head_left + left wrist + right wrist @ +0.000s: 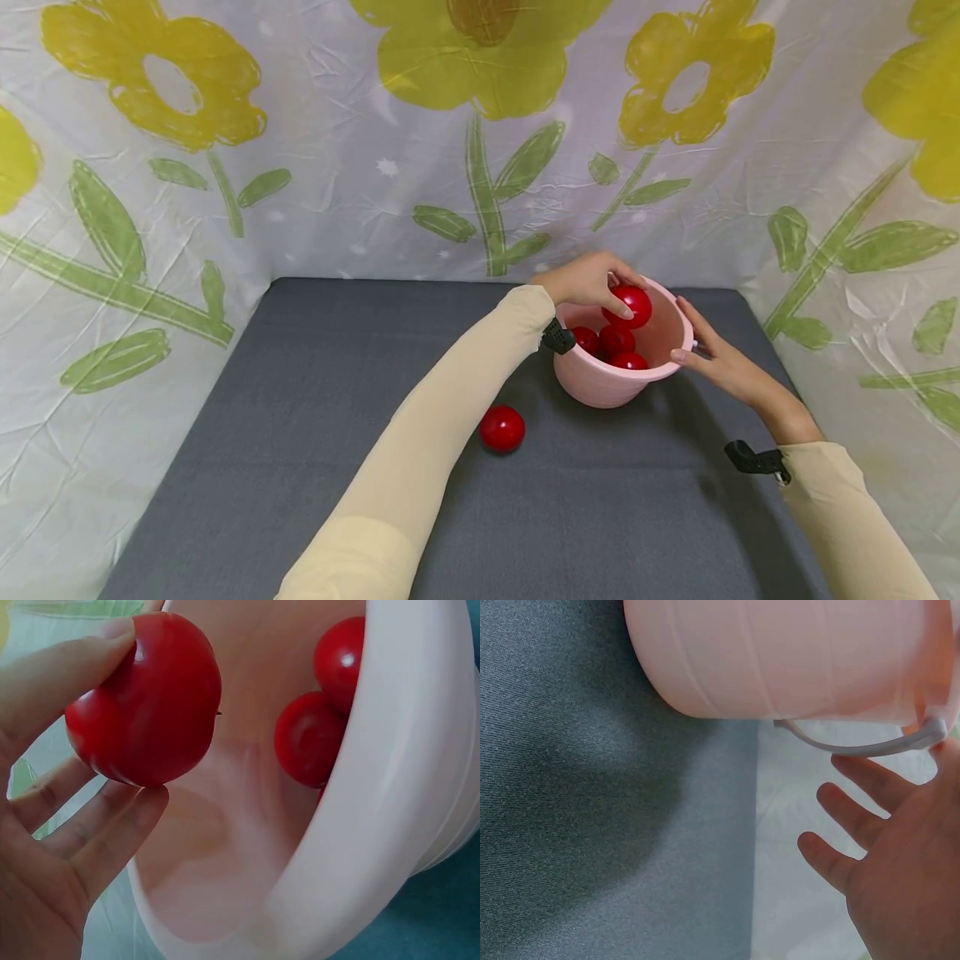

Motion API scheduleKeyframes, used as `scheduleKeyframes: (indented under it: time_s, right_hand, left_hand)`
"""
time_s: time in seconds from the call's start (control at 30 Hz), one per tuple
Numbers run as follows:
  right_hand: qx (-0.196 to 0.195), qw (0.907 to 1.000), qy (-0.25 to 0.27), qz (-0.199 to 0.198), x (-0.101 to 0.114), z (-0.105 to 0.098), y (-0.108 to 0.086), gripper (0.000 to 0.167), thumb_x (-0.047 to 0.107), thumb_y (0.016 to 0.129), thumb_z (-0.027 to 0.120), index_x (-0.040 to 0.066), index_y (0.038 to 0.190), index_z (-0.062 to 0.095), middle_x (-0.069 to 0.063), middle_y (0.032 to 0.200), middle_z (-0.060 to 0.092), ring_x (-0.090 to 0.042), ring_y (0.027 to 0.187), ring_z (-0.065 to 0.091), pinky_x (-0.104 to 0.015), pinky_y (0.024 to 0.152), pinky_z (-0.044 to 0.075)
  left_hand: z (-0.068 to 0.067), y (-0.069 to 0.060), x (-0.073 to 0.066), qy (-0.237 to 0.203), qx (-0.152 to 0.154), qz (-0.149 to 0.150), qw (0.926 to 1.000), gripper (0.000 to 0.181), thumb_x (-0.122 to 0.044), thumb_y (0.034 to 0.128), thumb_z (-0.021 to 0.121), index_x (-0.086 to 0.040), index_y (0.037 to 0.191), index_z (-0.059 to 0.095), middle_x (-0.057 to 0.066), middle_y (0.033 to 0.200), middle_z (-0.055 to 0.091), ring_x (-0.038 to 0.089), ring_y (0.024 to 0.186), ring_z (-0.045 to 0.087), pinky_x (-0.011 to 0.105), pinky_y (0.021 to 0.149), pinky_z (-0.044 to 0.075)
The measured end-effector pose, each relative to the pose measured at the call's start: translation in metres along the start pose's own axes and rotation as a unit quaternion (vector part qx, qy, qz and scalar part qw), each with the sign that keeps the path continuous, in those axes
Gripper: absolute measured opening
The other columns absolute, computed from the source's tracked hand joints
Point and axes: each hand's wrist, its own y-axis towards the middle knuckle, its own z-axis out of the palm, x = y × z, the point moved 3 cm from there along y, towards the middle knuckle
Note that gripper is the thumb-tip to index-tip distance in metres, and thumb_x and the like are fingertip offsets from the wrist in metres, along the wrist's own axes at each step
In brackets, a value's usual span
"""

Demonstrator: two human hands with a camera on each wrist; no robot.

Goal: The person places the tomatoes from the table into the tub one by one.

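My left hand [588,281] holds a glossy red apple [628,307] over the mouth of a pink bucket [600,392]. In the left wrist view the thumb lies on one side of the held apple [154,705] and the fingertips on the other; a short dark stem shows. Several more red apples [617,340] lie inside the bucket. At the bucket's right side, my right hand [723,367] touches the rim with thumb and forefinger, its other fingers straight and spread near the pale handle [870,748]. The right thumb is hidden in the right wrist view.
One red apple [502,429] lies on the dark grey table [337,358], in front and left of the bucket. White cloth [322,167] printed with yellow flowers hangs behind the table and along both sides.
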Motion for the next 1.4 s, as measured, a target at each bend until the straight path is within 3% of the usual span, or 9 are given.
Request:
scheduleKeyframes:
  time_s: [0.37,0.63,0.93,1.17,1.4]
  right_hand:
    - [-0.002,0.9999,0.007,-0.009,0.002,0.001,-0.001,0.093,0.028,0.096,0.059,0.036,0.158,-0.01,-0.01,0.169,-0.004,-0.049,0.149,0.01,-0.079,0.108,0.02]
    - [0.001,0.9999,0.012,-0.012,0.001,0.001,-0.002,0.092,0.024,0.098,0.058,0.038,0.157,-0.011,-0.01,0.169,-0.004,-0.052,0.147,0.014,-0.079,0.105,0.026]
    - [0.002,0.9999,0.01,-0.008,0.001,0.001,-0.002,0.092,0.025,0.098,0.058,0.037,0.157,-0.011,-0.008,0.169,-0.004,-0.051,0.148,0.014,-0.079,0.105,0.026]
    - [-0.002,0.9997,0.01,-0.02,0.001,0.001,-0.001,0.091,0.022,0.098,0.058,0.041,0.156,-0.01,-0.007,0.169,-0.004,-0.05,0.147,0.014,-0.078,0.106,0.026]
    - [-0.003,0.9997,0.006,-0.022,0.0,0.001,-0.002,0.092,0.023,0.098,0.059,0.031,0.159,-0.01,-0.009,0.169,-0.004,-0.053,0.145,0.018,-0.078,0.104,0.029]
  left_hand:
    - [0.002,-0.001,0.0,0.018,0.009,-0.006,0.9998,0.048,-0.022,0.0839,0.079,-0.018,0.13,0.067,0.001,0.131,0.068,0.019,0.119,0.059,0.021,0.093,0.055]
    - [-0.001,-0.003,-0.001,-0.004,0.009,0.0,1.0,0.048,-0.023,0.0839,0.079,-0.016,0.13,0.067,0.005,0.134,0.066,0.025,0.126,0.056,0.023,0.098,0.052]
    - [-0.012,-0.012,0.0,-0.023,0.008,0.028,0.9993,0.048,-0.02,0.0855,0.077,-0.008,0.13,0.065,0.011,0.134,0.065,0.029,0.127,0.057,0.025,0.104,0.049]
    - [-0.034,-0.033,0.003,-0.033,-0.01,0.054,0.998,0.049,-0.021,0.086,0.077,-0.007,0.131,0.064,0.012,0.134,0.065,0.025,0.124,0.06,0.027,0.104,0.051]
    - [-0.049,-0.06,0.009,-0.064,-0.022,0.059,0.996,0.049,-0.015,0.084,0.079,-0.008,0.13,0.065,0.01,0.134,0.065,0.022,0.123,0.062,0.035,0.104,0.053]
